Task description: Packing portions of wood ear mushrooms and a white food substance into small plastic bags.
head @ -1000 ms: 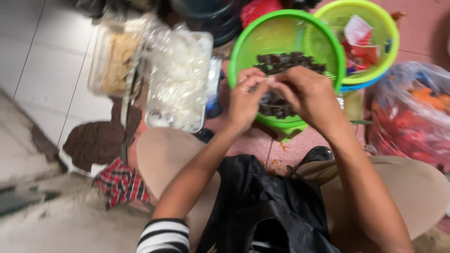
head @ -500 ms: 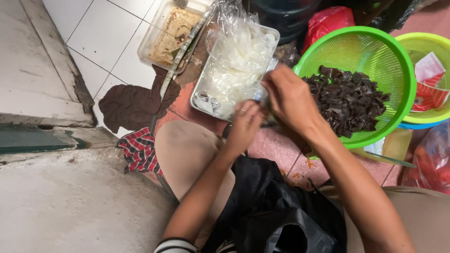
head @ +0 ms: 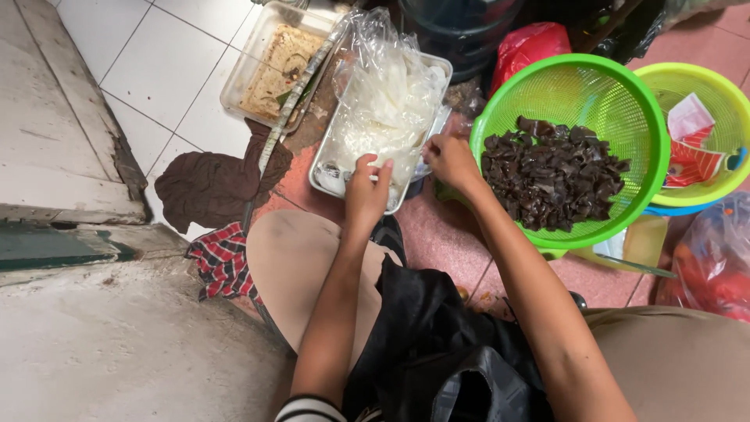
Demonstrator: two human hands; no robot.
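Observation:
A metal tray (head: 326, 173) on the floor holds a clear plastic bag of white strips (head: 387, 101). My left hand (head: 367, 191) grips the tray's near rim, fingers over the edge. My right hand (head: 449, 160) is curled on the tray's near right corner, between the tray and a green colander (head: 547, 74). The colander is filled with dark, wrinkled fungus pieces (head: 555, 176). A black bag (head: 437, 352) lies in my lap between my knees.
A clear box with brownish food (head: 273, 66) sits beyond the tray, with a long knife (head: 289, 109) beside it. A yellow-green colander with packets (head: 703, 125) is at right, a red bag (head: 531, 39) behind it. A brown cloth (head: 207, 187) and a checked cloth (head: 223, 258) lie left. A concrete step (head: 70, 180) runs along the left.
Both hands left the dark pieces in the green colander and moved left to the metal tray. The view has swung so the tray sits in the middle.

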